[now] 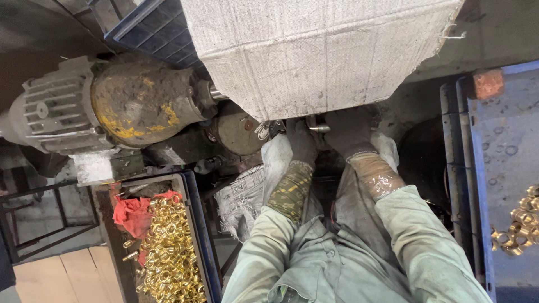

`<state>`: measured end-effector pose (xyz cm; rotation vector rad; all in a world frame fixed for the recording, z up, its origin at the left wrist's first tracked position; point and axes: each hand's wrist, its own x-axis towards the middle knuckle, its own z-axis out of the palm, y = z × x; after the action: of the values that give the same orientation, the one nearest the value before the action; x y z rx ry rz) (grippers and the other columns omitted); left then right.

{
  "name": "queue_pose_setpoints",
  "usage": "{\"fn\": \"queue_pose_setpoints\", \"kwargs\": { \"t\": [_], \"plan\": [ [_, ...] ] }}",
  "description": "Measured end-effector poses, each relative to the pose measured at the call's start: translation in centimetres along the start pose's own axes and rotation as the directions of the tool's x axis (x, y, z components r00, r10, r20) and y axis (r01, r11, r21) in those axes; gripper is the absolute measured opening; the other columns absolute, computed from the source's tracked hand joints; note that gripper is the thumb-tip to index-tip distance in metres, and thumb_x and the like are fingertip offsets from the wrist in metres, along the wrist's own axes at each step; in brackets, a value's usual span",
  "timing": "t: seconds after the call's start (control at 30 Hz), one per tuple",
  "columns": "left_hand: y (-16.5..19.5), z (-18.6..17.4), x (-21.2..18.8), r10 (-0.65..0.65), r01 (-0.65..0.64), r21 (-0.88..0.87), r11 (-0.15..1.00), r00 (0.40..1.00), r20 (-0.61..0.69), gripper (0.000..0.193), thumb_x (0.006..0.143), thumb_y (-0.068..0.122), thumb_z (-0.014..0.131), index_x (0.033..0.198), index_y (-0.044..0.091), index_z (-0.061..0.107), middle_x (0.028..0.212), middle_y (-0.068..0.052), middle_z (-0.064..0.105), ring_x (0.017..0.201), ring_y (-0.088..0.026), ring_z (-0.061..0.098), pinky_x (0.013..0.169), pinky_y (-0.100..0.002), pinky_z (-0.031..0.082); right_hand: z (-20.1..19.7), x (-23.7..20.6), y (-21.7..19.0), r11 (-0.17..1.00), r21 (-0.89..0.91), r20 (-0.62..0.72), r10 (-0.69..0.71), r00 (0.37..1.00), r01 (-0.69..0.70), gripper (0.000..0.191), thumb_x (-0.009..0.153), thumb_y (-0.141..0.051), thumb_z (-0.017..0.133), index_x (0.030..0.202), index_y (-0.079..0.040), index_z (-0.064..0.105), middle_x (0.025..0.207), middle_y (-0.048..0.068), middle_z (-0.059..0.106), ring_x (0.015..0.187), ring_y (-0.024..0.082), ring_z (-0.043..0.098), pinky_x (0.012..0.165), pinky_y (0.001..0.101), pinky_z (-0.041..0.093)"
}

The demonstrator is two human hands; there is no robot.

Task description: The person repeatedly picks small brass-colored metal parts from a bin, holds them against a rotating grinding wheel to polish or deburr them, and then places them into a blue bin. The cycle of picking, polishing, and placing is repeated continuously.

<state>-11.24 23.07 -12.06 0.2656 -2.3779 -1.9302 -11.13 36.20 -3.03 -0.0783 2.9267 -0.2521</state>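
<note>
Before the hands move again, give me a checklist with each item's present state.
1. Left hand gloved: ok.
2. Right hand gloved: ok.
3. Both hands on the small metal part: ok; how firm the grip is, cannot tell.
4. Part in contact with the cloth-covered wheel: cannot tell, the cloth hides the contact point.
5. Brass rings stocked in the left tray: ok.
6. Motor running: cannot tell.

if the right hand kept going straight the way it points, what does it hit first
Most likely the grey cloth-covered guard: the gloved right hand points up the frame at its lower edge, touching a small metal part. Depth beneath the cloth is unclear.
</note>
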Motion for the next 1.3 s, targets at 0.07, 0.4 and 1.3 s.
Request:
{"fn": "queue_pose_setpoints", "kwargs": {
  "t": [0.07, 0.4, 1.3],
  "plan": [
    [0.1, 0.0, 0.0, -0.02, 0.02, -0.035, 0.999, 1.0, 0.005, 0.028, 0.092, 0.0, 0.041, 0.109, -0.005, 0.063, 0.118, -0.02, 0.06, 0.106, -0.036, 0.059, 0.092, -0.037, 0.051, 0.1, 0.0, 0.2, 1.0, 0.007, 0.008, -0.004, 1.0, 0.004, 0.04, 0.07, -0.029, 0.073, 0.107, -0.014, 0.076, 0.115, 0.012, 0.073, 0.114, 0.031, 0.065, 0.096, 0.05, 0.047],
    [0.1, -0.6, 0.0, 0.437, -0.438, 0.448, 0.779, 0.892, 0.113, 0.022, 0.077, 0.006, 0.061, 0.094, -0.006, 0.065, 0.11, -0.025, 0.06, 0.105, -0.044, 0.058, 0.086, -0.044, 0.053, 1.2, -0.4, 0.4, 0.997, 0.01, 0.122, 0.079, 0.989, -0.081, 0.031, 0.08, -0.031, 0.065, 0.106, -0.017, 0.074, 0.115, 0.009, 0.074, 0.114, 0.031, 0.067, 0.096, 0.0574, 0.046],
    [0.6, -0.4, 0.2, 0.443, -0.448, 0.466, 0.763, 0.887, 0.127, 0.017, 0.083, 0.008, 0.063, 0.093, -0.006, 0.069, 0.106, -0.025, 0.066, 0.105, -0.042, 0.06, 0.088, -0.044, 0.054, 0.0, -0.3, 0.3, 0.996, -0.002, 0.126, 0.088, 0.988, -0.089, 0.046, 0.074, -0.031, 0.07, 0.117, -0.014, 0.072, 0.125, 0.013, 0.07, 0.121, 0.034, 0.062, 0.095, 0.0575, 0.046]
  ]
}}
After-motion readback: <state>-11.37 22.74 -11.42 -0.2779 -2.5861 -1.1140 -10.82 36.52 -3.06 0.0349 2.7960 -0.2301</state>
